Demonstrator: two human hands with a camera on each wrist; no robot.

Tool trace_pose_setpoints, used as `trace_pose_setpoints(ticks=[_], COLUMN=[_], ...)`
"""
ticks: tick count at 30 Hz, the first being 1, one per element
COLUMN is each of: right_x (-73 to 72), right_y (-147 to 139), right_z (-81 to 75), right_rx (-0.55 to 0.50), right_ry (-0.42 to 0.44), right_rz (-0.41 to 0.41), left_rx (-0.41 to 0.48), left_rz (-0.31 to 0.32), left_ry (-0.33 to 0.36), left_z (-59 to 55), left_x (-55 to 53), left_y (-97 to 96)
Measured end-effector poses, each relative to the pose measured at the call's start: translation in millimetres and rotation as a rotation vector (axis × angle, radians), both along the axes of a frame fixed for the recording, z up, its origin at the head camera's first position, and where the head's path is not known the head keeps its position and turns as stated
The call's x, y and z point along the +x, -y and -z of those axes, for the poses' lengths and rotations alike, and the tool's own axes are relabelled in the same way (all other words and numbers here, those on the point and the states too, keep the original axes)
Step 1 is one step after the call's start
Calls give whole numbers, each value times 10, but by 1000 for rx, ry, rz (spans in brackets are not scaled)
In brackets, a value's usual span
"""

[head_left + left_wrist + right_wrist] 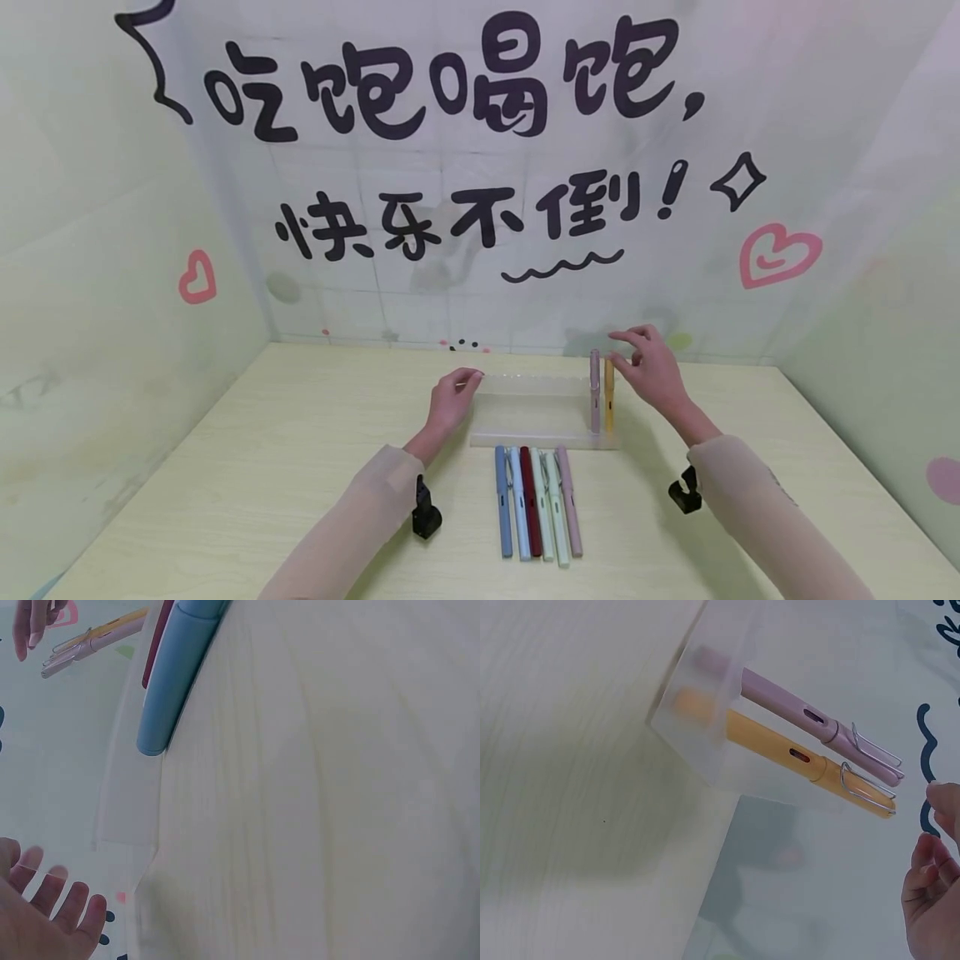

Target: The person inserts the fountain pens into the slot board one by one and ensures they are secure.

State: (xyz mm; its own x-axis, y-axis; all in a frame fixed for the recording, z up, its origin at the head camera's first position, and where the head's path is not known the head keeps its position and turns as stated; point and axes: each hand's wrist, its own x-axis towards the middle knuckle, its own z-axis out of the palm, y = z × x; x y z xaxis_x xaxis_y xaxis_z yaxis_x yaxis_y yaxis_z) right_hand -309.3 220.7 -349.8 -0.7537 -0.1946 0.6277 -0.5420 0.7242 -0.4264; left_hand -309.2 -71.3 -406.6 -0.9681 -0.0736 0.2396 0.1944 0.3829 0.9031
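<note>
A clear plastic pen rack (532, 412) stands near the back of the table. At its right end a mauve pen (596, 392) and a yellow pen (609, 397) stand upright, their metal clips plain in the right wrist view. My left hand (452, 400) holds the rack's upper left corner, some fingertips showing through the plastic in the left wrist view. Beside the pen tops is my right hand (651, 371), thumb and fingers parted with nothing between them. In front of the rack lie several pens: blue (503, 500), light blue (519, 504), dark red (530, 500), pale green (557, 508) and mauve (570, 500).
A pale wood-grain table (300, 467) carries the rack and pens. Behind it hangs a white backdrop (465, 308) with black lettering and pink hearts. Black wrist cameras are strapped at the left sleeve (360, 517) and the right sleeve (765, 517).
</note>
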Motion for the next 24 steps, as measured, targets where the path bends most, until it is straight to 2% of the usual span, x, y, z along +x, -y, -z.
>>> trace_pose_setpoints(ticks=[7, 17, 24], right_x=[82, 222, 309], right_y=[-55, -19, 58], right_z=[20, 237, 369], right_rx=[-27, -82, -44], right_ry=[-5, 97, 115], right_rz=[-16, -57, -111], left_rx=[3, 0, 7], left_rz=[-2, 0, 3], left_ry=[7, 3, 8], left_z=[21, 20, 23], left_x=[-22, -15, -12], left_y=[9, 5, 5])
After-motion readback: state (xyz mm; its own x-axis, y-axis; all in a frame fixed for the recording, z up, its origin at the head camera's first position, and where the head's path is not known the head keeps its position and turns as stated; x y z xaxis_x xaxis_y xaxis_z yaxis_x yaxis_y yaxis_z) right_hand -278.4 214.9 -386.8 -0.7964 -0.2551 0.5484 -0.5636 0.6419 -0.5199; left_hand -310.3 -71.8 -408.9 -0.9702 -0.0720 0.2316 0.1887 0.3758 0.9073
